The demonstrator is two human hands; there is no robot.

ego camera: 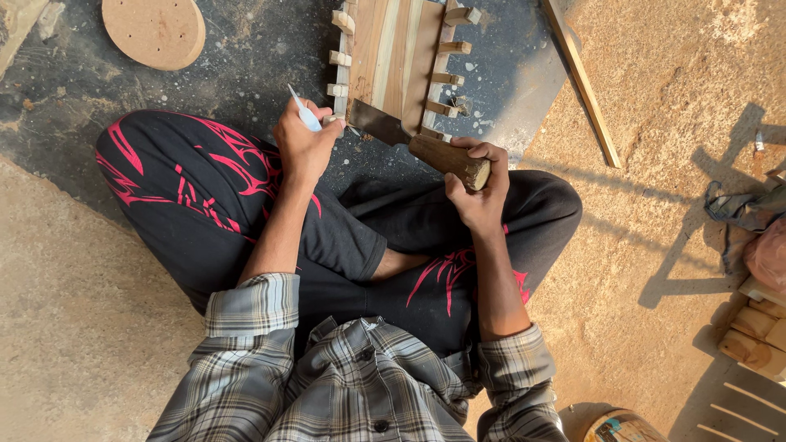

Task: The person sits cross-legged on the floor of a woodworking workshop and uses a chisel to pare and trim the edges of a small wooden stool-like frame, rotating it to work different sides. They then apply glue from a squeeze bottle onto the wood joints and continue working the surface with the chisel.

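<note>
left hand (pixel 304 147) pinches a white pen (pixel 304 115); right hand (pixel 479 188) grips the knife handle (pixel 450 160); I'd keep the blade (pixel 378 123) flat on the wooden frame (pixel 397 57)

This is an open-air woodworking place on the ground, lit by hard sunlight. A dusty dark concrete floor (pixel 246 49) fills the upper middle, sawdust-coloured earth (pixel 679 98) the right. A pale slatted wooden frame with small pegs (pixel 399 57) lies at top centre, a round wooden disc (pixel 154 31) at upper left, a thin wooden strip (pixel 583 80) at upper right, stacked pale blocks (pixel 755 336) at the right edge.
</note>
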